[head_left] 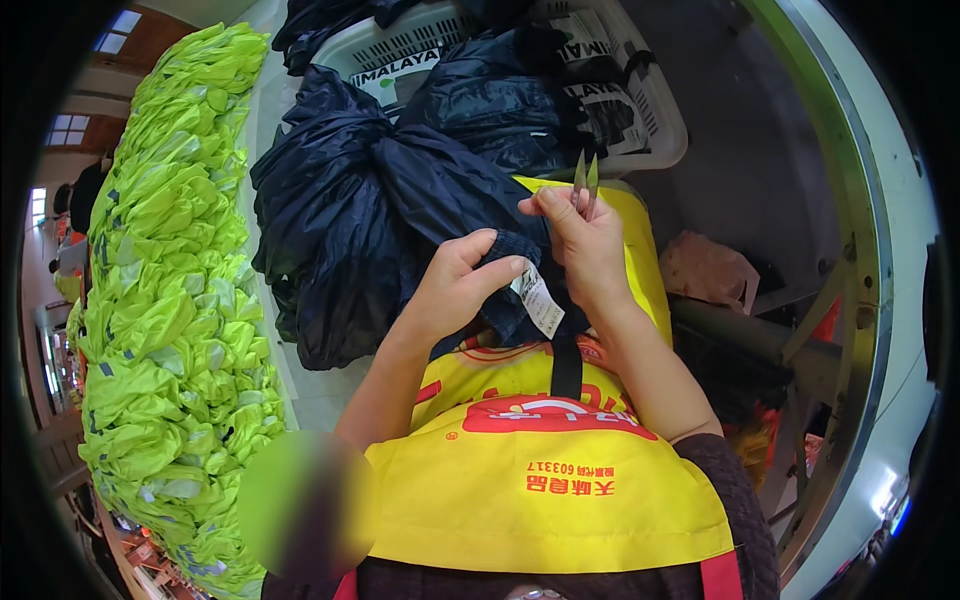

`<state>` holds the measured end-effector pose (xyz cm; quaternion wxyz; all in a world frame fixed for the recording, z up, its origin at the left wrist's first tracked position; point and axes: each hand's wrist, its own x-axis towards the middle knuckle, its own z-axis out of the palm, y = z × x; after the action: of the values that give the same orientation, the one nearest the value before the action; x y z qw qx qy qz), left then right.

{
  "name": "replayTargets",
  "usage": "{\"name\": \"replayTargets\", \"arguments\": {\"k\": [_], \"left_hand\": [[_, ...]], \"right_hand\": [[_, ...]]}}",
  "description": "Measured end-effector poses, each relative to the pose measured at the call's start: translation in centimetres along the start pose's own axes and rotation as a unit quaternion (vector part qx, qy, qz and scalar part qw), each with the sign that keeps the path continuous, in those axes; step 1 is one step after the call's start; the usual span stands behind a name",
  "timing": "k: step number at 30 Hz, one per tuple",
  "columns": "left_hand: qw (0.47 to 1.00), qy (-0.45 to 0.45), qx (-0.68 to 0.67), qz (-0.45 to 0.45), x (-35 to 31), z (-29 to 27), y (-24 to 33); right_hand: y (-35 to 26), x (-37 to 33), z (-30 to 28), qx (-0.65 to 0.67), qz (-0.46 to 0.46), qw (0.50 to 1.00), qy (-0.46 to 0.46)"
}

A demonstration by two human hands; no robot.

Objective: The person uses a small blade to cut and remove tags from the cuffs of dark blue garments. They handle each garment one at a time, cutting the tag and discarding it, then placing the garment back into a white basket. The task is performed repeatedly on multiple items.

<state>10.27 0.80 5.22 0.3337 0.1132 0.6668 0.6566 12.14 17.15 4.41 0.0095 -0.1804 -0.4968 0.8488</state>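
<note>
White tag: a small white rectangular label [541,300] with dark print too small to make out hangs just below the centre of the frame, between the two hands, sewn to the edge of the dark garment.
Dark garment: a navy, shiny jacket [400,190] lies bunched across the upper centre of the frame; its hem runs down into both hands.
Basket: a white slatted plastic basket [650,110] sits at the top of the frame, partly covered by more dark clothing; rectangular white labels with dark lettering show on its wall, partly hidden.
Green pile: a long stack of fluorescent yellow-green garments [170,300] fills the left of the frame, top to bottom.
Apron: a yellow apron [540,480] with a red emblem and red print covers the lower centre; a black strap crosses it.
Pink bag: a pale pink plastic bag [705,270] lies right of centre, among dark metal framing.
Desk: only a pale strip [320,395] shows between the green pile and the jacket.
Hidden: a blurred patch covers the lower left; the snips' handle is buried in the fist.
Left hand: left hand [455,285] pinches the garment hem beside the tag, thumb on top, fingers curled under.
Right hand: right hand [585,240] is closed around small metal thread snips [586,175], blades pointing up, slightly parted, while its fingertips also grip the fabric.
</note>
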Motion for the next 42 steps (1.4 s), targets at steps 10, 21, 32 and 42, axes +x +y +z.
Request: {"name": "replayTargets", "arguments": {"k": [10, 21, 32, 42], "left_hand": [[0.998, 0.002, -0.056, -0.014, -1.1, -1.0, -1.5], [0.998, -0.031, -0.042, 0.018, -0.9, -1.1, -1.3], [0.997, -0.055, 0.022, 0.058, -0.9, -0.8, -0.9], [0.996, -0.063, 0.038, 0.05, -0.8, -0.8, -1.2]], "right_hand": [[-1.9, 1.6, -5.6, -0.073, 0.09, 0.992, -0.053], [-1.7, -2.4, -5.5, -0.349, 0.008, 0.888, -0.3], [-1.1, -1.8, -4.4, -0.365, -0.04, 0.873, -0.319], [-0.6, -2.0, -4.4, -0.342, -0.016, 0.891, -0.297]]}}
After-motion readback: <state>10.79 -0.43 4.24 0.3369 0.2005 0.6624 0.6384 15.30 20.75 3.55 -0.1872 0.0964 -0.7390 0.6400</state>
